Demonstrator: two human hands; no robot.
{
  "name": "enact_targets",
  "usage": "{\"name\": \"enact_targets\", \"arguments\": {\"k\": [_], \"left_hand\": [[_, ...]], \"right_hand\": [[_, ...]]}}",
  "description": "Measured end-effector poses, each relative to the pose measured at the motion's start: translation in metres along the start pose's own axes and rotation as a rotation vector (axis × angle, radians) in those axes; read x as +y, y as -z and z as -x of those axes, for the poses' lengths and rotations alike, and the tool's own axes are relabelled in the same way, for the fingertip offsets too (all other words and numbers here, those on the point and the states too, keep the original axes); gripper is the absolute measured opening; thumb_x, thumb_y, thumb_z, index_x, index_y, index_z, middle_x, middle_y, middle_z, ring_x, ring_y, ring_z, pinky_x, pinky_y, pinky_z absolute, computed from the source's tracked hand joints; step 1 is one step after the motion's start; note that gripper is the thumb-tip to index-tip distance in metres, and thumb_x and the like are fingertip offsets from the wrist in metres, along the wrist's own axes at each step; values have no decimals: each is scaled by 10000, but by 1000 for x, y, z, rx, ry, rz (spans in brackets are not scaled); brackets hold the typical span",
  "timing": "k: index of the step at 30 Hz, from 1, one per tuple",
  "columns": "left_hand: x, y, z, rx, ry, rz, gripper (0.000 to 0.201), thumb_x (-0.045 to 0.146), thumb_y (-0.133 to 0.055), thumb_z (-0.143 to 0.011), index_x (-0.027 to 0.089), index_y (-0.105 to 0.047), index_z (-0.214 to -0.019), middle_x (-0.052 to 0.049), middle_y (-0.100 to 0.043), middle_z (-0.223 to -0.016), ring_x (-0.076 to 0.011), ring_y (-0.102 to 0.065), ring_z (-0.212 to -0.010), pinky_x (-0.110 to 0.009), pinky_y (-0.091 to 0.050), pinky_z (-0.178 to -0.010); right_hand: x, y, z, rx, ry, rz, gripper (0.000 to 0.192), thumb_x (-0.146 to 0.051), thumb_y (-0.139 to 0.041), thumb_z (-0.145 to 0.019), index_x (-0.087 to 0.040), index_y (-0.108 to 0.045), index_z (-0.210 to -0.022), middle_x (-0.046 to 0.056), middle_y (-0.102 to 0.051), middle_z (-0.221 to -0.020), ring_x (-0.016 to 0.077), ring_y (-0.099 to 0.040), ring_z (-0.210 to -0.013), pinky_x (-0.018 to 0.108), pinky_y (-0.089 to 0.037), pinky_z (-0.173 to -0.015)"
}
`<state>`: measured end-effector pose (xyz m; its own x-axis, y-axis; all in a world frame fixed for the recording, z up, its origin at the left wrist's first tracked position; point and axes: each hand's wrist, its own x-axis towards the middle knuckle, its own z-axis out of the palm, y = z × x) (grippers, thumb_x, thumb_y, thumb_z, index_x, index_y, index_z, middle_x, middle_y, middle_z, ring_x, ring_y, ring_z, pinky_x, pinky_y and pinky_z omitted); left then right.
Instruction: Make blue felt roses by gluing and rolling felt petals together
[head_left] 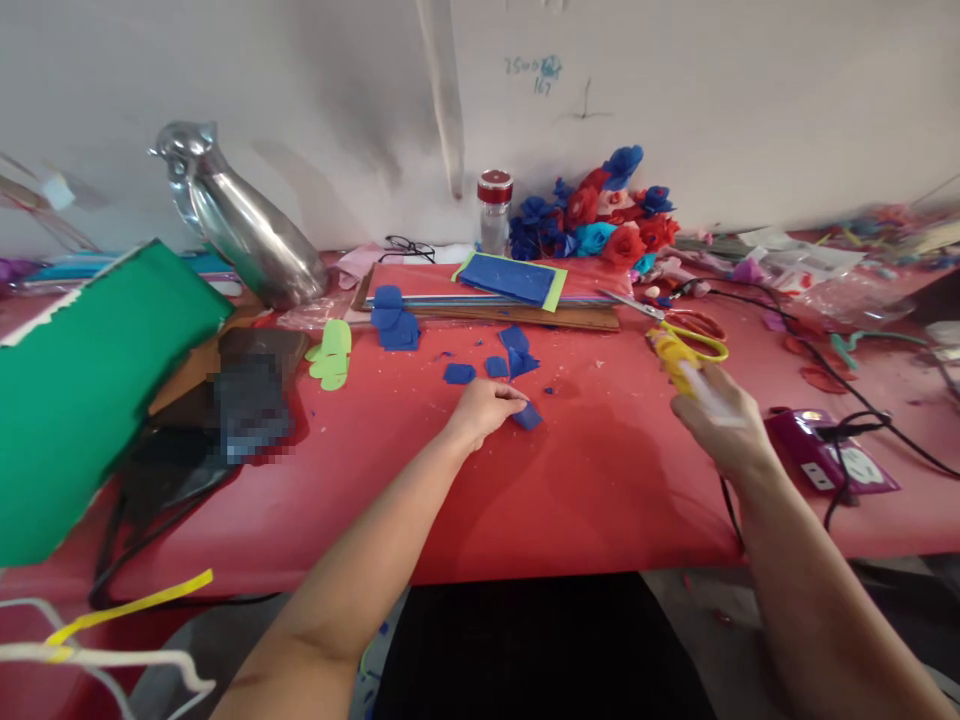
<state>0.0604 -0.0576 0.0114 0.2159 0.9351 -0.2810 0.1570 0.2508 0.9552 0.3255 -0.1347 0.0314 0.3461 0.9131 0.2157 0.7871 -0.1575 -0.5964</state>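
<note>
Near the middle of the red table, my left hand [491, 405] pinches a small blue paper piece [528, 416] between thumb and fingers. Loose blue pieces [459, 374] lie just beyond it. On the right, my right hand [724, 425] is closed around a blurred yellow tool with a pale part, which looks like a glue gun [679, 362]. Its tip points away from me, close to the scissors [694, 335] with red and yellow handles. Further left sit a stack of blue paper petals [397, 325] and some light green cut pieces [330, 358].
A metal jug [247, 225], a jar with a red lid [495, 210] and paper flowers [600, 220] stand along the wall. Blue paper [506, 278] tops a stack of sheets. A purple power box [832, 450] with black cords lies right; green board [97, 390] and a phone [251, 405] left.
</note>
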Motion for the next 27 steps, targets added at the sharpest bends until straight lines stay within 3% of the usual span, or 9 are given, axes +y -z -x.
{"name": "enact_targets", "arguments": {"k": [2, 4, 8, 15, 27], "left_hand": [[-1, 0, 0, 15, -17, -35, 146, 55, -687, -606, 164, -687, -508, -39, -646, -570, -122, -531, -576, -257, -392, -623], [-2, 0, 0, 15, -30, -42, 118, 77, -692, -603, 160, -688, -519, -36, -630, -553, -122, -521, -560, -253, -384, -590], [-7, 0, -3, -13, -21, -22, 106, 42, -685, -559, 148, -695, -556, -47, -640, -569, -128, -537, -550, -250, -393, -551], [-7, -1, -6, -23, -8, -51, 119, 20, -651, -569, 136, -678, -574, -40, -639, -562, -123, -558, -545, -254, -440, -570], [1, 0, 1, -69, -4, -221, 62, 91, -662, -627, 129, -686, -669, -34, -670, -646, -121, -596, -619, -259, -481, -652]], "right_hand": [[-11, 7, 14, -153, -127, -300, 303, -477, -548, -784, -199, -599, -895, -5, -524, -561, 157, -489, -493, 299, -403, -486], [-26, 11, 27, -295, -182, -485, 411, -573, -624, -705, -196, -617, -869, -22, -501, -516, 131, -446, -439, 280, -373, -435], [-53, 6, 43, -512, -201, -496, 451, -609, -687, -608, -189, -609, -753, -36, -473, -455, 107, -413, -400, 268, -352, -413], [-56, -18, 50, -596, -122, -364, 425, -620, -541, -722, -201, -551, -653, -40, -448, -395, 116, -436, -370, 262, -348, -424], [-53, -24, 48, -640, -104, -230, 427, -624, -456, -757, -224, -464, -609, -42, -428, -409, 120, -437, -387, 255, -344, -428]]}}
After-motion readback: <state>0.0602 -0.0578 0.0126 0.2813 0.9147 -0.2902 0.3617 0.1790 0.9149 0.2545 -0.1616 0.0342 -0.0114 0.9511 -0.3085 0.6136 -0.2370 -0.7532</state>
